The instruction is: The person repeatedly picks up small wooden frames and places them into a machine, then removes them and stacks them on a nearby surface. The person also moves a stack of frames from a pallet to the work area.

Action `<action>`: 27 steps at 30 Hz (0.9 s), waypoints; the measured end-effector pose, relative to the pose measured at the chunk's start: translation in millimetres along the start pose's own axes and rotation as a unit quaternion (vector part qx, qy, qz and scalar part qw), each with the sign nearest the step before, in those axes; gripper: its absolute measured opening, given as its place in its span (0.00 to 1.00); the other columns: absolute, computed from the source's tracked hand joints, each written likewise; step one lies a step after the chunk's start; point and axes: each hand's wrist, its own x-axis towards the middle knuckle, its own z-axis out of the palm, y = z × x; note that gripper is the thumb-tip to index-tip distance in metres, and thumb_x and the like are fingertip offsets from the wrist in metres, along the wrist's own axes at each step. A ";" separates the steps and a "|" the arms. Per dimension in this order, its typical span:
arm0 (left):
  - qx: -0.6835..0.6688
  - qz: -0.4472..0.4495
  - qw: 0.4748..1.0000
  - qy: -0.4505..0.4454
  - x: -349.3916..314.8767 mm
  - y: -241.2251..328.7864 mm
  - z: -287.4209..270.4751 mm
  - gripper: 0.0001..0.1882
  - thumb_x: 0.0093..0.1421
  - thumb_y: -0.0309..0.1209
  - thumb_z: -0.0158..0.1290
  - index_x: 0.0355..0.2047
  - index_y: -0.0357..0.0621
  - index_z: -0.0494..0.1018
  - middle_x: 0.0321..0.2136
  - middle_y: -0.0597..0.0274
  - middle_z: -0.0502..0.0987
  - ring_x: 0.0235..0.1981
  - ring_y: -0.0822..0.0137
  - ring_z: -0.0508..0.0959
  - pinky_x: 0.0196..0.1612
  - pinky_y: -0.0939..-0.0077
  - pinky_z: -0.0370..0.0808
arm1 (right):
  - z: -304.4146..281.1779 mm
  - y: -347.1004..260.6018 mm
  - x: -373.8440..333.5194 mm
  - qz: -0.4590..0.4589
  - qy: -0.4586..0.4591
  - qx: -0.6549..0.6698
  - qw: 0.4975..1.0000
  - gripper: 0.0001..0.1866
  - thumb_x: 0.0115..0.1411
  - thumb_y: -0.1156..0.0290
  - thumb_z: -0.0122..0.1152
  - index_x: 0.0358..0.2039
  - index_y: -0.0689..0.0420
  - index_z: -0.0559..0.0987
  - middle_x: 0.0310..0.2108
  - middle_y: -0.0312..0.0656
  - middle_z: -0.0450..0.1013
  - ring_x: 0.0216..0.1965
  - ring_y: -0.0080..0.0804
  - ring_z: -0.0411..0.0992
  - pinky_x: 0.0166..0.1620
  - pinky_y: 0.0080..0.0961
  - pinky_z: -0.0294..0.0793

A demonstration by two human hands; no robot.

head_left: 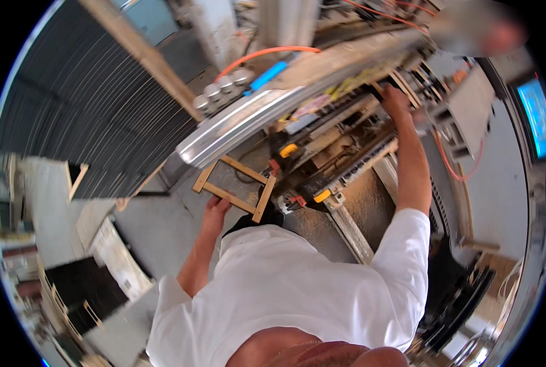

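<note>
If swung carelessly in the head view, could knock the wooden frame against the red fitting or the near end of the long machine. Held out to the front left, over the grey floor, just beside that machine; cannot tell from this angle whether touching. Could also twist or slip free, being supported on one side only by the left hand. Watch the other end too: reaching far across with the right hand, in among rails and close-set parts, could mean pinched fingers in case of any sudden movement there.

Now to the grip! On the left, closed narrowly around the frame's nearer long bar, close to one corner. On the right, bent down over the machine beside a pale strip; too blurred to tell how far open, or whether holding anything or merely touching.
</note>
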 end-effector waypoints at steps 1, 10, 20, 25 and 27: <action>-0.001 0.003 1.000 0.018 -1.5 4.9 3.2 0.21 0.62 0.33 0.52 0.53 0.36 0.67 0.47 0.58 0.74 0.51 0.65 0.72 0.55 0.69 0.68 | 8.6 10.8 1.8 -0.010 0.016 -0.003 1.000 0.11 0.54 0.70 0.57 0.39 0.54 0.73 0.35 0.51 0.76 0.40 0.53 0.74 0.39 0.50 0.72; 0.042 0.152 0.981 0.116 -69.1 56.1 -45.0 0.17 0.65 0.32 0.46 0.53 0.41 0.68 0.47 0.61 0.75 0.49 0.66 0.73 0.52 0.68 0.71 | -15.2 -19.3 -9.8 -0.012 -0.022 -0.044 0.999 0.11 0.53 0.75 0.57 0.39 0.55 0.76 0.35 0.51 0.77 0.40 0.53 0.75 0.42 0.49 0.73; -0.005 0.329 0.900 0.285 -182.2 168.4 -224.2 0.16 0.67 0.35 0.44 0.48 0.36 0.71 0.37 0.63 0.78 0.36 0.73 0.76 0.44 0.77 0.73 | -30.7 -27.0 -29.5 0.019 0.042 -0.025 0.999 0.11 0.56 0.68 0.57 0.40 0.54 0.77 0.39 0.49 0.77 0.41 0.50 0.75 0.43 0.46 0.73; -0.066 0.357 0.864 0.350 -192.8 252.5 -348.0 0.17 0.67 0.34 0.44 0.49 0.32 0.69 0.34 0.60 0.76 0.33 0.70 0.76 0.39 0.75 0.74 | -78.5 -106.0 -82.7 0.011 0.248 0.275 0.929 0.15 0.60 0.67 0.57 0.44 0.62 0.77 0.39 0.50 0.77 0.39 0.43 0.76 0.42 0.36 0.74; -0.060 0.358 0.862 0.354 -175.9 289.1 -395.0 0.17 0.67 0.34 0.45 0.48 0.31 0.69 0.33 0.59 0.76 0.32 0.69 0.77 0.37 0.75 0.74 | -102.7 -156.2 -125.9 0.013 0.278 0.343 0.897 0.14 0.62 0.67 0.58 0.44 0.62 0.77 0.39 0.48 0.77 0.38 0.36 0.76 0.42 0.31 0.73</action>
